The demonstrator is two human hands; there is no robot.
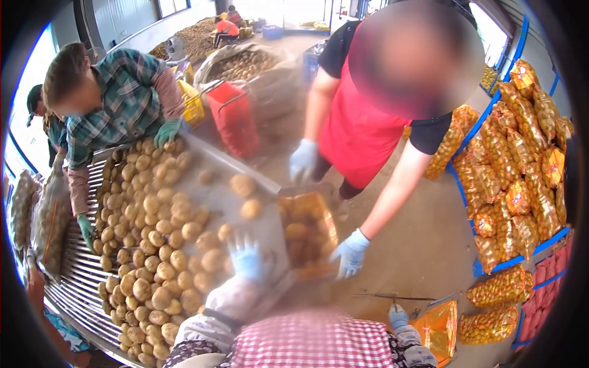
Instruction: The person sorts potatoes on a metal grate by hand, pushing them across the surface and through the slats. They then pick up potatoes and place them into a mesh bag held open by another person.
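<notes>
Sorting is partly done. The left hand [248, 257], spread, blurred, is among tan potatoes [156, 245] on the roller table [73, 288]. At three o'clock, the right hand [398, 318] grips an orange mesh bag [437, 328]; many potatoes remain unbagged.

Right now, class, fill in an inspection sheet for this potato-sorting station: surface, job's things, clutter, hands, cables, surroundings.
Surface: roller table, metal chute feeding a mesh bag.
Job's things: potatoes piled on the table, a few on the chute.
Clutter: red basket, orange bag by the floor.
Hands: left hand, gloved, open over the potatoes; right hand, gloved, grip unclear.
Cables: nothing seen.
Surroundings: co-worker's gloved hands at the bag; another person's sleeve over the table; filled sacks stacked on blue racks.
</notes>
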